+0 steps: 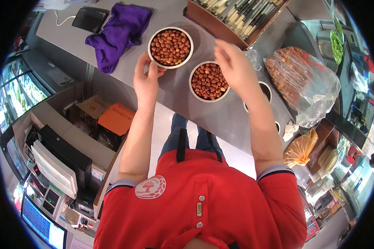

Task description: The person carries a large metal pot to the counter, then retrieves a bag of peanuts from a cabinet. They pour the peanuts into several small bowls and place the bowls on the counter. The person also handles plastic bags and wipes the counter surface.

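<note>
My left hand [147,76] grips the near left rim of a white-rimmed bowl [170,47] filled with reddish-brown peanuts, its thumb at the edge. To the right, nearer to me, sits a second bowl of peanuts [207,81]. My right hand [235,65] is over that bowl's right edge, thumb apart from the fingers, which are blurred; nothing shows in it. Beneath my right forearm a dark-lined bowl [266,88] is partly covered. Another dark-lined bowl [277,127] peeks out beside the forearm. A clear plastic bag of peanuts [294,71] lies to the right.
Along the far side of the grey counter [171,93] stands a brown box of wrapped chopsticks [246,15]. A purple cloth [120,34] and a black device with a white cable [90,19] lie at the left. An orange plastic bag [300,147] is at the right.
</note>
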### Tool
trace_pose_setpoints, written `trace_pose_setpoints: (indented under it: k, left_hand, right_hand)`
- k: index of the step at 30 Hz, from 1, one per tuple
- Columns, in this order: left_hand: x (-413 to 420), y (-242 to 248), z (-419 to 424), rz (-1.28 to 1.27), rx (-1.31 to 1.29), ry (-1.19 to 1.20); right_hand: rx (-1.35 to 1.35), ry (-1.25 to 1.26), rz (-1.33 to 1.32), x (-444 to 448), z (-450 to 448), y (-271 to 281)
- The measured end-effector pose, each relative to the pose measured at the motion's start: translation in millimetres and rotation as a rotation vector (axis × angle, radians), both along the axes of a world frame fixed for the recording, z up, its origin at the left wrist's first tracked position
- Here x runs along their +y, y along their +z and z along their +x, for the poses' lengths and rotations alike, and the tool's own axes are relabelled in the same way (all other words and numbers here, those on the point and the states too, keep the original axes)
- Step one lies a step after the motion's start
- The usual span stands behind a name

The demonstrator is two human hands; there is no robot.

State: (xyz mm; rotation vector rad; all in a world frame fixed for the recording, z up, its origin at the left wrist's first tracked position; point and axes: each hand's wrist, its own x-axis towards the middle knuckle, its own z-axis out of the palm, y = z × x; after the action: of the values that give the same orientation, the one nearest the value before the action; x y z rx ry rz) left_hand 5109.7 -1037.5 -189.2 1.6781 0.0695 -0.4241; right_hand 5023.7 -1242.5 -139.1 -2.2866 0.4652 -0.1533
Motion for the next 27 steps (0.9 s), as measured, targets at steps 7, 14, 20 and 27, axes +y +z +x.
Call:
trace_pose_setpoints:
  k: [7, 14, 20, 27]
  left_hand:
    - [14, -6, -54, -0.035, 0.361, -0.222]
    - [-11, 1, -55, -0.006, 0.301, -0.554]
    - [1, 20, -76, -0.199, 0.438, -0.557]
    - [7, 47, -103, -0.265, 0.434, -0.528]
  right_hand:
    - [0.272, -0.358, 0.271, 41, -96, -6]
    - [0.023, -0.450, 0.752, 50, -95, -63]
    - [0.016, -0.477, 0.888, 60, -118, -36]
    - [-0.059, -0.428, 0.858, 65, -152, 2]
